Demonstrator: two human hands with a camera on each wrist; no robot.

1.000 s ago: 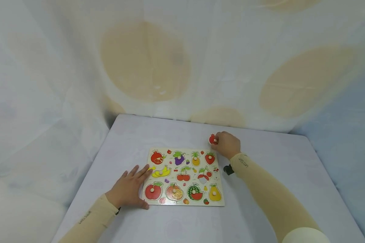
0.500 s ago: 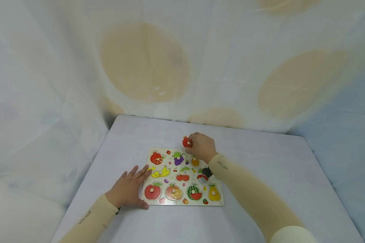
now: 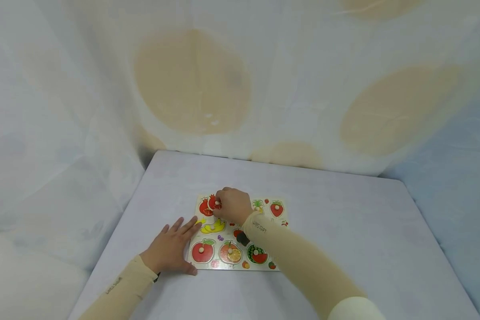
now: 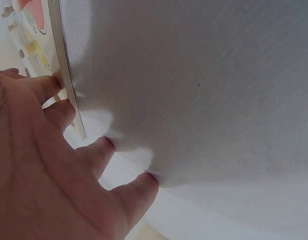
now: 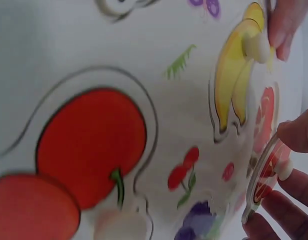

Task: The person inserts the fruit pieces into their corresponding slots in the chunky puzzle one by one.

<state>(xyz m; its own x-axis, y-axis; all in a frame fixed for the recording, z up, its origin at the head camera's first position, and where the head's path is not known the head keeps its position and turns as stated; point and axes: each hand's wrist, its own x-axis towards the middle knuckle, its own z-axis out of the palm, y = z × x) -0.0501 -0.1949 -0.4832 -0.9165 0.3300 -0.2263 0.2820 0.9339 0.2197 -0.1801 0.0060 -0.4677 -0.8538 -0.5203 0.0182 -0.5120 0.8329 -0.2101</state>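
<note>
My right hand [image 3: 234, 205] pinches a red pomegranate puzzle piece [image 5: 268, 172] with a small round knob. It is over the far left corner of the fruit puzzle board [image 3: 240, 266], where the piece overlaps the printed pomegranate [image 3: 205, 208]. In the right wrist view the piece stands tilted above the board. My left hand [image 3: 169, 246] lies spread with straight fingers at the board's left edge. Some of its fingertips reach onto the board, and in the left wrist view two others [image 4: 146, 182] press the cloth beside it.
On the board sit knobbed pieces: bananas [image 3: 212, 227], an apple [image 3: 202, 252], an orange [image 3: 230, 253], a watermelon [image 3: 258, 254] and a strawberry [image 3: 277, 208]. My right forearm [image 3: 304, 262] covers the board's right part. The cloth-covered table [image 3: 356, 213] is enclosed by hanging fabric.
My right hand has carried the pomegranate piece left, from beyond the board's far right corner to its far left corner. The left hand has stayed in place.
</note>
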